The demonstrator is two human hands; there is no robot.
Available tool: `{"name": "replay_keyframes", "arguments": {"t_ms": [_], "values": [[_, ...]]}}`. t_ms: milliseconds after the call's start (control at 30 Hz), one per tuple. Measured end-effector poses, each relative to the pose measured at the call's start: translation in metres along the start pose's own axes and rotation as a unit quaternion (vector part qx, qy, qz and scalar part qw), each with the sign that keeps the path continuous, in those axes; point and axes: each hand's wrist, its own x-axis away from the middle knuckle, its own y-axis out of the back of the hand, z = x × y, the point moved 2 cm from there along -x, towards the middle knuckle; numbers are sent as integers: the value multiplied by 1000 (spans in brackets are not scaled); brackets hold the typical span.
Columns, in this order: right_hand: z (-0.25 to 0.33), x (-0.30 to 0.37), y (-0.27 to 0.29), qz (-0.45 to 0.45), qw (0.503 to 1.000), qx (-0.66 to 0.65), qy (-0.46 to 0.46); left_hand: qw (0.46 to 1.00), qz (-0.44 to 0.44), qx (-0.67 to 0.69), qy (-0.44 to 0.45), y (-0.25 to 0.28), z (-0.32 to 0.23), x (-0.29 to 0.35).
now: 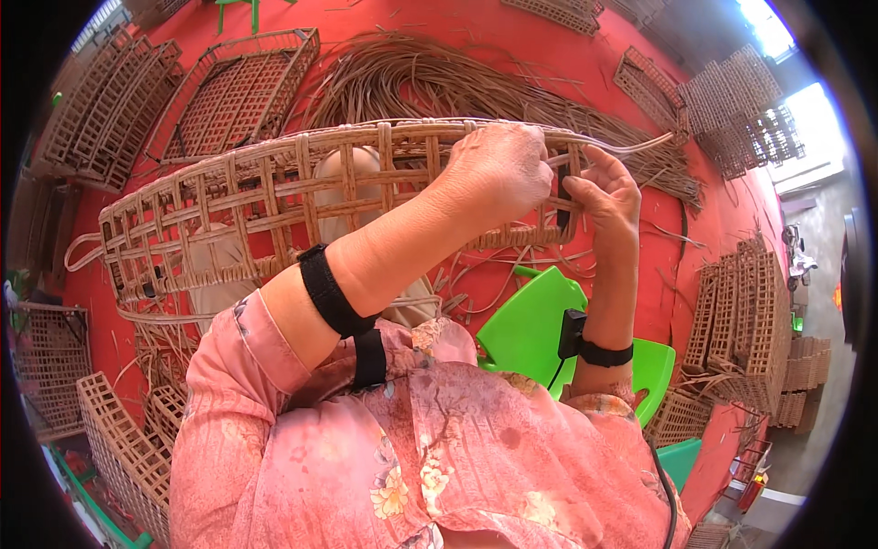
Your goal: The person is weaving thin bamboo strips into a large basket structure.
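A long, open-lattice wicker basket (247, 160), light brown, lies on its side across my lap, its braided rim on the far side. My left hand (503, 169) is closed in a fist at the rim near the basket's right end, around a pale wicker strip (636, 146) that trails off to the right. My right hand (605, 188) has its thumb and bent fingers at the basket's right end, gripping the edge there. A dark upright piece (563, 206) of the basket shows beside my right thumb. The left fingertips are hidden from view.
A heap of loose wicker strips (412, 78) lies on the red floor (658, 274) beyond the basket. Stacked baskets stand at the far left (110, 101), far right (736, 101) and right (745, 320). A green plastic chair (530, 316) is close to my right arm.
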Motion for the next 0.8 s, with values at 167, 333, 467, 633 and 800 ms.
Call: {"name": "replay_keyframes", "arguments": {"t_ms": [167, 333, 467, 633, 800], "values": [[-2, 0, 5, 0, 1000, -30, -10, 999, 41, -28, 18, 5, -8, -1], [-7, -1, 11, 14, 998, -56, -16, 996, 69, -49, 21, 5, -11, -5], [-5, 1, 14, 13, 998, -58, -17, 996, 74, -50, 29, 5, -14, -6], [-3, 2, 15, 3, 999, -41, 3, 995, 59, -74, -9, -3, -13, -17], [-13, -6, 25, 54, 997, -23, -57, 980, 91, -174, -26, -6, -24, -23]]}}
